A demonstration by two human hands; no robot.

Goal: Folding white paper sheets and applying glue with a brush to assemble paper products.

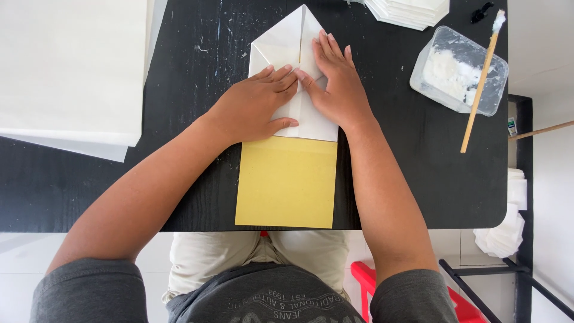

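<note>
A white folded paper sheet w/ a pointed top (286,45) is seen at the desk's centre, directly under both hands, so no reach is needed. Its long axis runs away from the person, tip at the far end, square base at the near end. The base edge is laid touching, perhaps slightly over, the far edge of a mustard-yellow square card (287,182), which lies btwn the paper and the near desk edge.

The left hand (254,107) is laid flat, palm down, fingers extended toward the right across the lower-left flap; nothing is gripped. The right hand (338,84) is likewise pressed flat & open, fingers pointed up and left along the right flap. The fingertips of both hands are met approx. at the centre line of the paper, where a vertical slit btwn two folded flaps can be seen. Both hands are equally near; the right covers more of the upper part.

The paper looks crisp, thin, matte, w/ sharp diagonal creases to the tip.

Further out, on the black wooden desk (418,179): a large stack of white sheets (72,66) at far left, a clear plastic tub of white paste (457,72) at right w/ a wooden-handled brush (481,78) laid across it, and a pile of folded white pieces (409,11) at the top edge.
</note>
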